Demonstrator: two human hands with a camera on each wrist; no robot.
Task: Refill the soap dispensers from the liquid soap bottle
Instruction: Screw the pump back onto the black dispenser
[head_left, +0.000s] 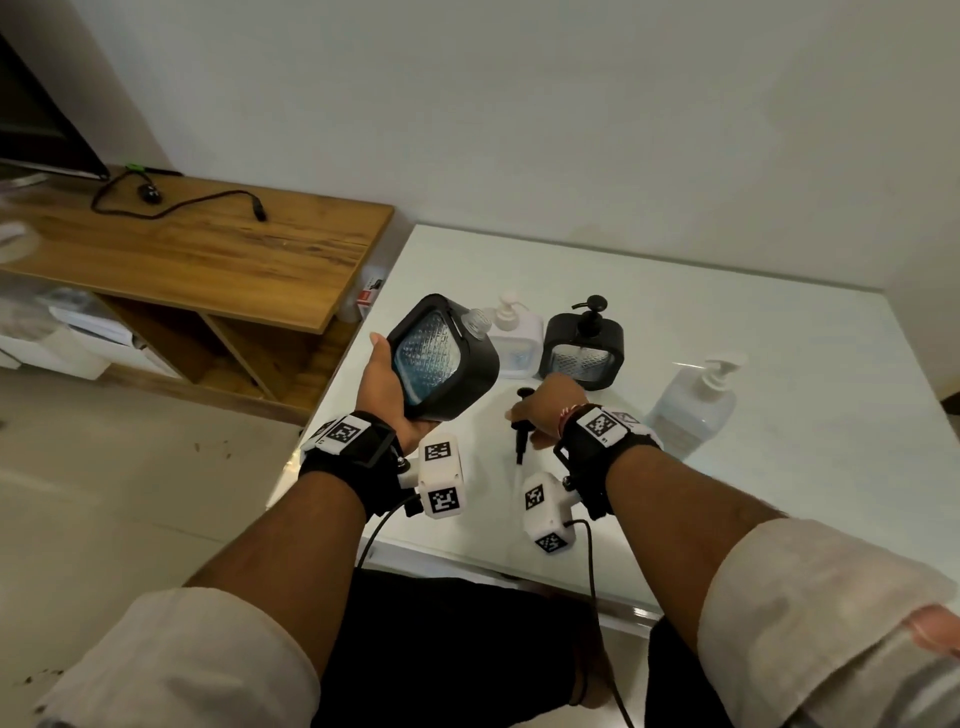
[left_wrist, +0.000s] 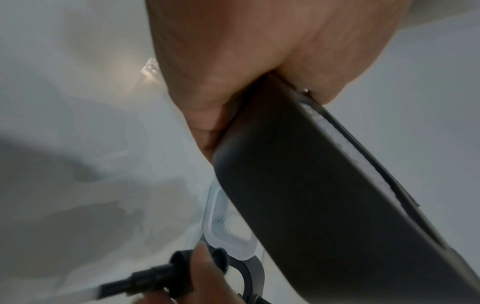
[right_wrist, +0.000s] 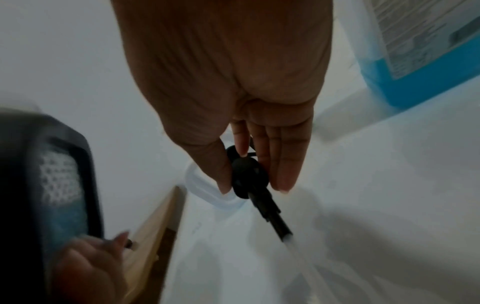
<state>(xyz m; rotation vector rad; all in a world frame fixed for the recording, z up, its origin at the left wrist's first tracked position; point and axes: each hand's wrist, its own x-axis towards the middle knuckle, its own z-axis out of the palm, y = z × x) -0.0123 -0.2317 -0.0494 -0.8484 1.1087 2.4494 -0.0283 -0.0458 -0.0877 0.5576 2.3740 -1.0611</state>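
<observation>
My left hand (head_left: 387, 397) grips a black square soap dispenser (head_left: 441, 358) from below and holds it tilted above the white table (head_left: 753, 493). Its clear neck (head_left: 475, 322) has no pump on it, and blue liquid shows inside. The left wrist view shows the dispenser (left_wrist: 324, 195) resting against my palm. Low over the table, my right hand (head_left: 527, 415) pinches the black pump (head_left: 521, 431). In the right wrist view, thumb and fingers hold the pump (right_wrist: 249, 181), with its clear tube (right_wrist: 293, 244) trailing down. The liquid soap bottle (head_left: 693, 405) stands to the right.
A white dispenser (head_left: 511, 338) and a second black dispenser (head_left: 582, 345), both with pumps on, stand behind my hands. A wooden shelf unit (head_left: 208, 249) with a cable and a monitor is on the left. The table's near edge (head_left: 467, 564) is close to my lap.
</observation>
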